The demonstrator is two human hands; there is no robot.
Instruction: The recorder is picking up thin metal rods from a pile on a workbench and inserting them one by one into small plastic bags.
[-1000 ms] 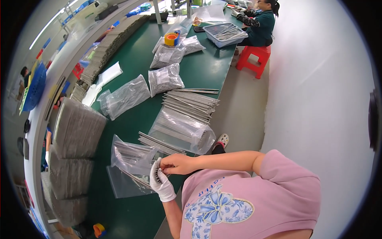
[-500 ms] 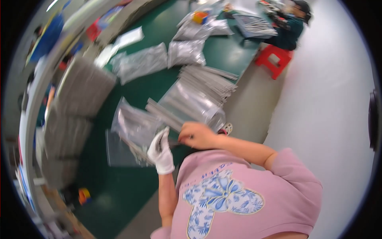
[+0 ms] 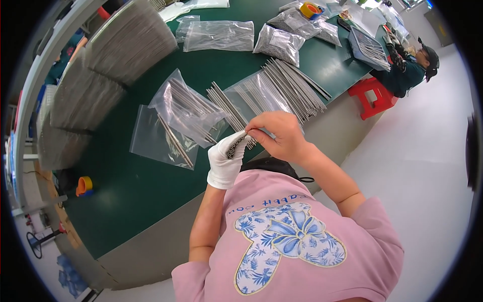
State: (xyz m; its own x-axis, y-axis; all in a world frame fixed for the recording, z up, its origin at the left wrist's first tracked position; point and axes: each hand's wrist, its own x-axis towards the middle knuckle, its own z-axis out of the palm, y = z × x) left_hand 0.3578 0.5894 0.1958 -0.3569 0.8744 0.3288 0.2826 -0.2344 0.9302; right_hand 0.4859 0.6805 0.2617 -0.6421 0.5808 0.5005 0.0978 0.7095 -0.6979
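My left hand [image 3: 222,166], in a white glove, is closed around a bunch of thin metal tubes [image 3: 233,150], whose round open ends face me. My bare right hand [image 3: 283,135] pinches at the glove's fingertips; what lies between its thumb and finger is too small to make out. Just beyond the hands a row of grey metal rods [image 3: 226,106] lies on the green table. To their left are clear plastic bags, one bag [image 3: 173,98] with several rods in it, over a flatter bag [image 3: 146,133] with a few rods on it.
A larger pile of rods [image 3: 297,90] lies partly on clear plastic at the right table edge. Filled bags [image 3: 279,44], tape rolls [image 3: 84,186] and stacked grey sheets [image 3: 128,43] stand around. A co-worker [image 3: 410,70] sits by a red stool [image 3: 372,96] and a rod-filled tray [image 3: 370,49].
The view has swung and sharpened. My right hand has come up against the fingertips of my gloved left hand, which keeps its hold on the tubes.
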